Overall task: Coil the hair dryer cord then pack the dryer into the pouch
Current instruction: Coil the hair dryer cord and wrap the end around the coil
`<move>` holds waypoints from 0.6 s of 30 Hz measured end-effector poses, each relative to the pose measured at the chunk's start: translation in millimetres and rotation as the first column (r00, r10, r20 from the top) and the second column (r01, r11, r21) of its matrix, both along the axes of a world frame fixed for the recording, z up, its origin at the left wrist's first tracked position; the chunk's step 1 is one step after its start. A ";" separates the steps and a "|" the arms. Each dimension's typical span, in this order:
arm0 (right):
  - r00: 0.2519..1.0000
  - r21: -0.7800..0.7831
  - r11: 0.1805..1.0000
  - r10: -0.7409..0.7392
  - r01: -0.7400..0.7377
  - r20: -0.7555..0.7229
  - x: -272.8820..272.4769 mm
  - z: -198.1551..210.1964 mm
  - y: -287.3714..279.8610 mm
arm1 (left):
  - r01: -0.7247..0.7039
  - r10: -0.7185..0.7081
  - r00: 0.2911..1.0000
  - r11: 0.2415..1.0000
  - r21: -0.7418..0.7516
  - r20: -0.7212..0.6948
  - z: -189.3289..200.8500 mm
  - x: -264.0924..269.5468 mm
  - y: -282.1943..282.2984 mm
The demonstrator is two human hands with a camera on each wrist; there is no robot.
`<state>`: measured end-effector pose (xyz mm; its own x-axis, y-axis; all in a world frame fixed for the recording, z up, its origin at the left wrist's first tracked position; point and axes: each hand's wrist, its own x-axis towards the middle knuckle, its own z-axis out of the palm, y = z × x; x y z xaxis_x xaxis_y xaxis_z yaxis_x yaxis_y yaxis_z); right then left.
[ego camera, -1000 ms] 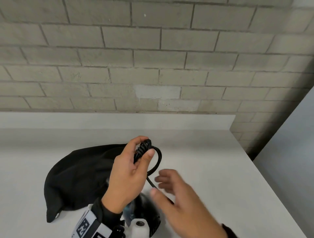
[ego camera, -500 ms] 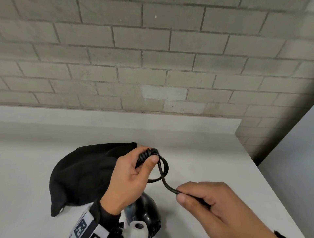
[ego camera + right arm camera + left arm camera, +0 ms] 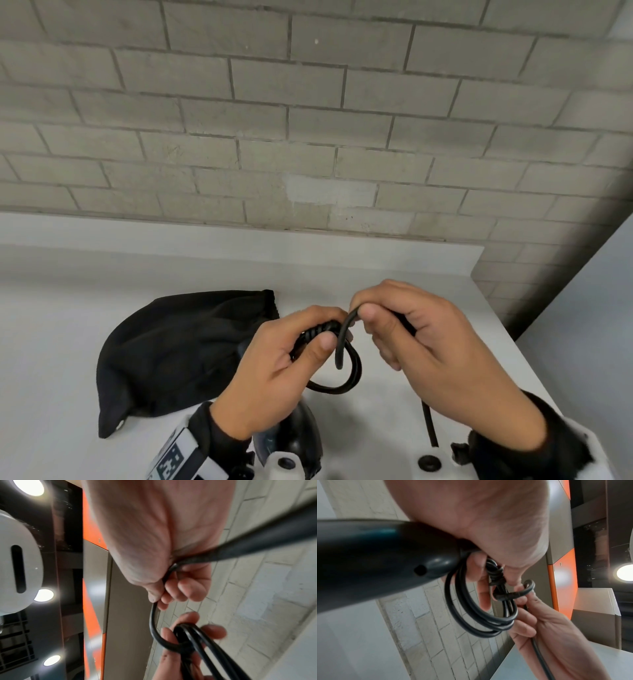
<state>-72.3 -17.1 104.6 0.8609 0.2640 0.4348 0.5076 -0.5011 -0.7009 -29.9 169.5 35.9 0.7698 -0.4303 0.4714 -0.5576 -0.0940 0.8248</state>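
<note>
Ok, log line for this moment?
stage: coiling | left hand: holds cord coil | right hand: wraps cord tail | pouch: on table, dryer out

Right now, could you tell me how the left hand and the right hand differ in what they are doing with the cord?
The left hand grips the coiled loops of the cord; the right hand pinches the loose length. The left hand is beside the pouch; the right hand is farther from it. Both are curled around the same cord.
</note>
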 end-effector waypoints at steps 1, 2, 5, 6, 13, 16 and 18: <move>1.000 0.056 0.998 -0.008 0.009 -0.013 1.4 -2.9 1.9 | 0.006 -0.006 1.000 1.000 -0.007 -0.003 0.8 -0.3 0.0; 0.999 0.121 0.992 -0.014 0.018 -0.037 2.3 -5.5 4.2 | 0.011 -0.011 1.000 1.000 -0.021 -0.005 2.1 -1.1 -0.1; 0.991 0.325 0.943 -0.028 0.070 -0.131 1.7 -9.4 11.6 | 0.039 -0.040 0.999 0.996 -0.085 -0.011 3.4 -4.3 0.7; 0.988 0.366 0.926 -0.044 0.097 -0.151 1.4 -10.4 14.2 | 0.053 -0.054 0.998 0.994 -0.099 -0.007 3.5 -5.2 1.4; 0.979 0.422 0.891 -0.095 0.165 -0.181 1.5 -20.1 24.6 | -0.032 0.035 0.999 0.995 -0.090 0.033 1.5 -6.4 -0.6; 0.976 0.380 0.905 -0.132 0.190 -0.173 4.5 -26.8 22.0 | -0.050 0.054 0.998 0.992 -0.118 0.034 -2.6 -7.6 -1.1; 0.973 0.366 0.908 -0.148 0.206 -0.179 7.3 -33.8 21.1 | -0.064 0.068 0.998 0.987 -0.148 0.019 -3.1 -9.1 -1.2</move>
<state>-65.0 4.1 70.8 0.9389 -0.0584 0.3393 0.3146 -0.2548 -0.9144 -39.0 168.3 32.8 0.7819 -0.3032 0.5447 -0.5740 -0.0095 0.8188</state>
